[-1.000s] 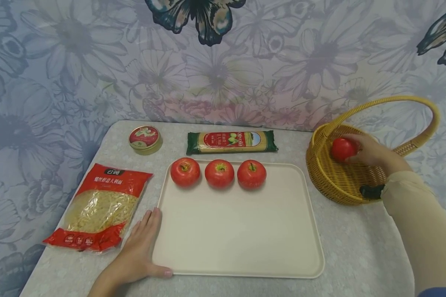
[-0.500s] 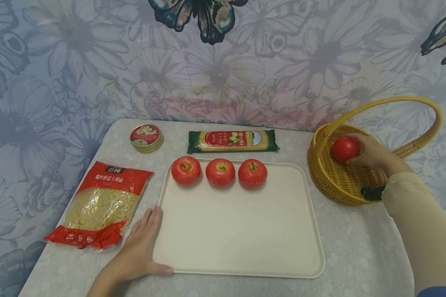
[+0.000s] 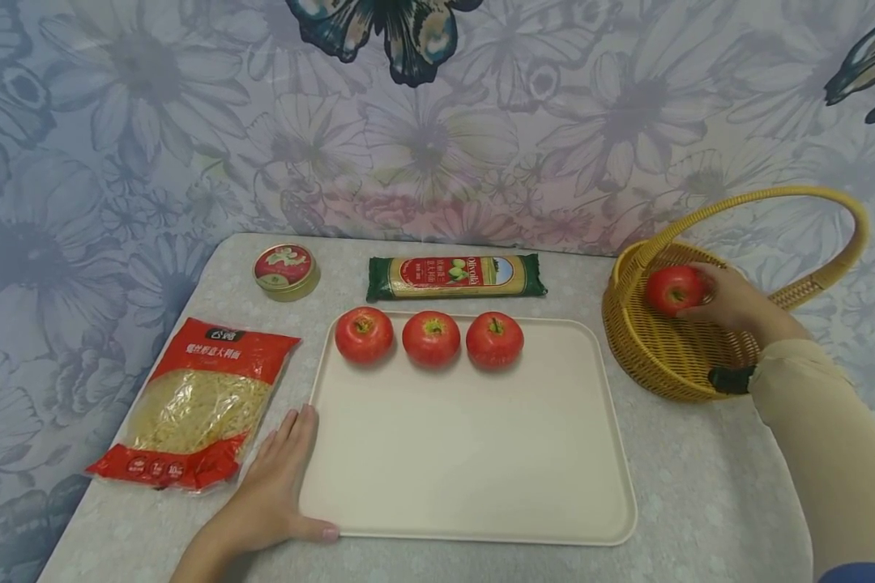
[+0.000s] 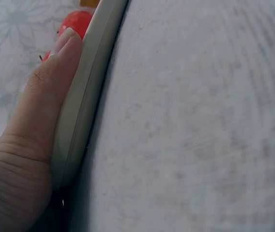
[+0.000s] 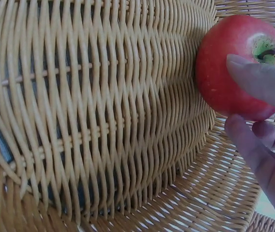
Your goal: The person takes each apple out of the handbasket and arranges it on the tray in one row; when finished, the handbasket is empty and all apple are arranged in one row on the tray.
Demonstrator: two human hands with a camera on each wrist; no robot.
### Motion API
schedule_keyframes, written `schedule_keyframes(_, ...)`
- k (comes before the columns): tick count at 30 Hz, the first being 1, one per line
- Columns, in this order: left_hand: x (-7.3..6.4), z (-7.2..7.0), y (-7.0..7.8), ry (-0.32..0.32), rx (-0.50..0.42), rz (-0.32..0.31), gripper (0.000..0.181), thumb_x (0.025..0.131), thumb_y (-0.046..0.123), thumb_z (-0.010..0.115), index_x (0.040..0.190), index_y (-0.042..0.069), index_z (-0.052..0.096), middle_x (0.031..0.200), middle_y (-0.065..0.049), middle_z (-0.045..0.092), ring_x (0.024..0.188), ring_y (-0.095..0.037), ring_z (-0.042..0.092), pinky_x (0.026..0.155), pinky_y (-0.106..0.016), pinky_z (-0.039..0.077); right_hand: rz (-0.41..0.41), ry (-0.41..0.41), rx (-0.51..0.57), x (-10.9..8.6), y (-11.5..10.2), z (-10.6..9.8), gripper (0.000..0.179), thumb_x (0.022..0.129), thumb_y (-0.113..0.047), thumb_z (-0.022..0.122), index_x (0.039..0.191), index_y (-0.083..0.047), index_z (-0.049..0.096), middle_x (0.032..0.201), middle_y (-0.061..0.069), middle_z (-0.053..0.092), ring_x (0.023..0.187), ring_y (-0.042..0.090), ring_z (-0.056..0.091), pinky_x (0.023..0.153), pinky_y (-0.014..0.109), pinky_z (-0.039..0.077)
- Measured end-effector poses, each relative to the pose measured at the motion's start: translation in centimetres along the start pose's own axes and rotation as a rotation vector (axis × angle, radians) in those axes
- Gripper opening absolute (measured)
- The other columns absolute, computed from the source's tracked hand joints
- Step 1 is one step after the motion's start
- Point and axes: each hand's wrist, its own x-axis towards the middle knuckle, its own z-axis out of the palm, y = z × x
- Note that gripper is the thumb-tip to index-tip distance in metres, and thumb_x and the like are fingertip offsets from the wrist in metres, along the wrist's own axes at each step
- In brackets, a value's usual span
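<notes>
In the head view my right hand (image 3: pixel 732 306) reaches into a yellow wicker basket (image 3: pixel 630 356) and holds a red apple (image 3: pixel 672 290) near its far left wall. The right wrist view shows my thumb on the apple (image 5: pixel 220 72) near its stem, with fingertips along its lower side. My left hand (image 3: pixel 273 490) lies with straight fingers at the near left corner of a cream tray (image 3: pixel 474 453). The left wrist view has its thumb (image 4: pixel 45 89) against the tray's edge (image 4: pixel 86 96). Several red apples, one of them at the middle (image 3: pixel 431 340), form a row along the tray's far side.
A red bag of spiral pasta (image 3: pixel 197 405) lies left of the tray. Behind the tray are a round tin (image 3: pixel 286 272) and a green-ended pasta packet (image 3: pixel 458 277). The basket's tall handle (image 3: pixel 787 193) arches above my right wrist. Patterned cloth hangs behind the table.
The apple in my right hand has turned and shifted slightly left within the basket. My left hand and the tray stay in place.
</notes>
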Motion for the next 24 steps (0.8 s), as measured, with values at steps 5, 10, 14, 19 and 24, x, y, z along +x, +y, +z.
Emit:
schedule_keyframes(5,-0.1,0.0,-0.1,-0.002,0.002,0.003,0.155,0.047,0.078,0.081,0.160,0.010,-0.001,0.167,-0.020,0.002,0.154,-0.042,0.000,0.111,-0.011,-0.020,0.000,0.035,-0.011,0.1,-0.1,0.2,0.092,0.085,-0.029,0.079,0.143,0.018,0.026,0.133,0.043,0.039,0.121,0.057,0.041,0.099,0.070,0.037)
schedule_keyframes(10,0.0,0.0,-0.1,-0.014,-0.002,-0.016,0.156,0.046,0.078,0.081,0.161,0.012,-0.001,0.168,-0.018,0.001,0.154,-0.041,-0.001,0.111,-0.013,-0.021,0.007,0.015,0.013,-0.1,-0.6,0.2,0.095,0.085,-0.032,0.078,0.148,0.012,0.021,0.139,0.040,0.036,0.124,0.057,0.040,0.102,0.071,0.034)
schedule_keyframes(14,0.0,0.1,-0.2,-0.012,0.001,-0.021,0.156,0.046,0.078,0.081,0.161,0.013,-0.002,0.168,-0.017,0.001,0.154,-0.041,-0.001,0.112,-0.013,-0.021,-0.008,-0.012,-0.023,0.1,-0.9,0.2,0.099,0.087,-0.036,0.076,0.155,0.000,0.015,0.145,0.040,0.032,0.128,0.059,0.037,0.103,0.073,0.032)
schedule_keyframes(19,0.0,0.1,-0.2,-0.012,-0.005,-0.020,0.156,0.046,0.078,0.081,0.160,0.012,-0.002,0.168,-0.017,0.000,0.154,-0.041,-0.002,0.112,-0.014,-0.021,-0.021,-0.014,-0.083,0.6,-1.0,0.2,0.101,0.084,-0.039,0.078,0.155,-0.001,0.019,0.141,0.041,0.037,0.125,0.060,0.040,0.101,0.074,0.034)
schedule_keyframes(24,-0.1,0.1,-0.2,0.004,-0.004,-0.001,0.156,0.046,0.079,0.080,0.160,0.011,-0.002,0.167,-0.018,0.001,0.154,-0.042,-0.001,0.113,-0.014,-0.020,-0.029,-0.024,-0.063,1.2,-1.4,0.0,0.101,0.081,-0.038,0.081,0.152,0.005,0.023,0.139,0.042,0.042,0.126,0.058,0.041,0.101,0.072,0.036)
